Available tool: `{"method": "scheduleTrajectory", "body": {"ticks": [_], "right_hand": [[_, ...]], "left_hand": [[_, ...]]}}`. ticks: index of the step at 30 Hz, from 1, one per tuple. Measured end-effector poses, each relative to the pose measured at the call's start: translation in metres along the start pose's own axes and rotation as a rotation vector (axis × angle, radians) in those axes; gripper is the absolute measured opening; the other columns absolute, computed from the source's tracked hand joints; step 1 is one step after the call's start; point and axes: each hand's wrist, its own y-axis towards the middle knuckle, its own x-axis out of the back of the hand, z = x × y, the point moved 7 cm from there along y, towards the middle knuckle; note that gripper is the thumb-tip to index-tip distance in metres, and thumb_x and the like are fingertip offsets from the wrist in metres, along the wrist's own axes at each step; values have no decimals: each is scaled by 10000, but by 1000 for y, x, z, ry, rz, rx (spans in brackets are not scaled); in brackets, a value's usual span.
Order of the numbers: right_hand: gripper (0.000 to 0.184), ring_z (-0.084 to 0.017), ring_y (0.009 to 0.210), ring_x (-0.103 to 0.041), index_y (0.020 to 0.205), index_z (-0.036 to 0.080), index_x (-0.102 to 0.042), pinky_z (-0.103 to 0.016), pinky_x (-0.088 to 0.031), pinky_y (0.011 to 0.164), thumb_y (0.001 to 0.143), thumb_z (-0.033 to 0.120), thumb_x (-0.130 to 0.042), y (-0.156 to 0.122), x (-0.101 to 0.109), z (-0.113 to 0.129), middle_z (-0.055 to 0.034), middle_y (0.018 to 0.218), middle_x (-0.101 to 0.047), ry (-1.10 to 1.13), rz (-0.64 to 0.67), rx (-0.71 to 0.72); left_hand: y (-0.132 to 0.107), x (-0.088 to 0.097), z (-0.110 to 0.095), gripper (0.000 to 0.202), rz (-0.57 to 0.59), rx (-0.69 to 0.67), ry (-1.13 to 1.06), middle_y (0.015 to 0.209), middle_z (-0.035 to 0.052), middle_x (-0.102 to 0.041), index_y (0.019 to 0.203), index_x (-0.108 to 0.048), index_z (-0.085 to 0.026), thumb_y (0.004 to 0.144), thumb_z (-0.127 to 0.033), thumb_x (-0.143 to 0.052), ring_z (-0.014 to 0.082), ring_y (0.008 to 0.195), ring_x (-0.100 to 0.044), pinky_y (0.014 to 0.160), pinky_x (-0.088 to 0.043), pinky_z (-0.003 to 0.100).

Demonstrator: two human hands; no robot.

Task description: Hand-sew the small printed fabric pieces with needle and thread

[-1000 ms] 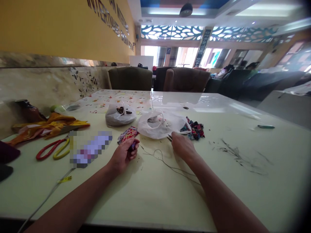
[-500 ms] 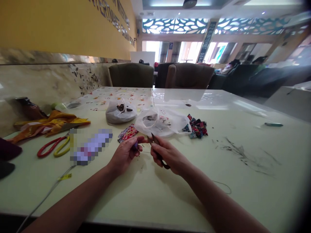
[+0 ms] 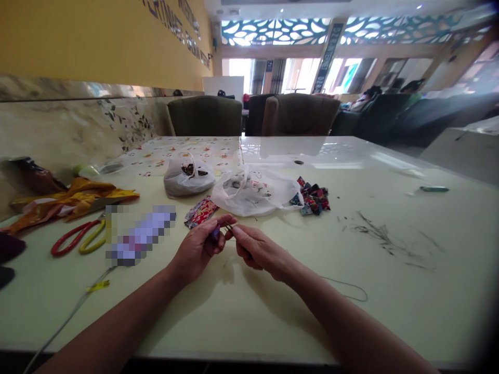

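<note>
My left hand (image 3: 197,248) is closed on a small purple piece (image 3: 214,234), pinched between thumb and fingers; most of it is hidden. In my right hand (image 3: 259,250) are dark thread snips (image 3: 228,227), mostly covered by the fingers. Their tips reach the fingertips of my left hand. Just beyond the hands lie folded red and grey patterned fabric pieces (image 3: 203,210) and a white plastic bag (image 3: 261,195) with its mouth open. Right of that bag is a pile of small dark, red and blue patterned fabric pouches (image 3: 314,198).
A second plastic bag (image 3: 189,179) holds dark bits. To the left are scissors with red and yellow handles (image 3: 74,239), a blurred-out phone-like object with a cable, and yellow cloth (image 3: 81,195). Loose dark threads (image 3: 382,236) and a green pocket-knife-like item (image 3: 434,189) lie right.
The snips have moved left to my left hand's fingertips, and my right hand now covers most of them. The whole view has shifted slightly.
</note>
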Motion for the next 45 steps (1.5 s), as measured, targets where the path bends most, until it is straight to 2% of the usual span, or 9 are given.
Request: {"method": "scheduleTrajectory", "body": {"ticks": [1,5,9,14,22,36,42,45], "right_hand": [[347,-52,454,-251,956,183,-575,-164,-211,393,959,496,-426,0,-1,1,69,603,-352,-19,1,13],[243,-64,492,-275,1028,216,-529,-162,-230,423,957,435,-450,-3,-4,3,67,638,-367,18,-2,42],[231,-51,454,-244,877,213,-465,-167,-177,404,939,435,-476,-5,-6,1,79,609,-363,124,-3,-18],[263,-43,432,-212,819,208,-446,-167,-135,382,887,436,-559,-4,-4,-1,90,560,-356,187,-2,-26],[267,-42,423,-218,799,207,-449,-164,-136,370,875,429,-576,-2,-3,-3,88,529,-371,208,-11,-21],[254,-48,429,-186,799,205,-454,-166,-118,370,873,411,-583,-2,-5,0,95,497,-354,231,15,6],[244,-57,434,-188,823,206,-478,-182,-125,376,891,426,-560,-2,-5,0,90,512,-349,221,42,27],[248,-69,437,-196,906,220,-504,-192,-129,390,904,466,-528,0,0,2,92,522,-339,180,30,61]], "left_hand": [[0,0,0,311,-1,1,-1,974,103,-699,1097,-733,-144,891,-326,-588,71,548,-477,470,-373,186],[-1,-1,1,342,12,23,-13,845,86,-684,1129,-725,-132,907,-336,-562,75,536,-475,471,-369,179],[-2,-3,3,357,44,32,-27,846,81,-672,1163,-714,-129,909,-329,-563,78,551,-485,495,-388,185],[-4,-6,3,371,75,27,-43,658,37,-597,1184,-705,-127,916,-333,-552,95,539,-476,496,-375,189],[-5,-7,5,383,104,4,-17,803,66,-652,1245,-667,-144,944,-327,-517,94,569,-482,517,-379,207],[-6,-8,6,390,113,20,-29,612,27,-594,1236,-672,-140,938,-348,-530,113,562,-501,540,-394,214],[-6,-7,6,377,88,28,-58,651,33,-608,1222,-678,-135,952,-325,-496,108,561,-522,535,-421,206],[-3,-4,3,338,28,24,-93,894,72,-683,1187,-687,-153,952,-296,-488,90,555,-530,506,-430,205]]}}
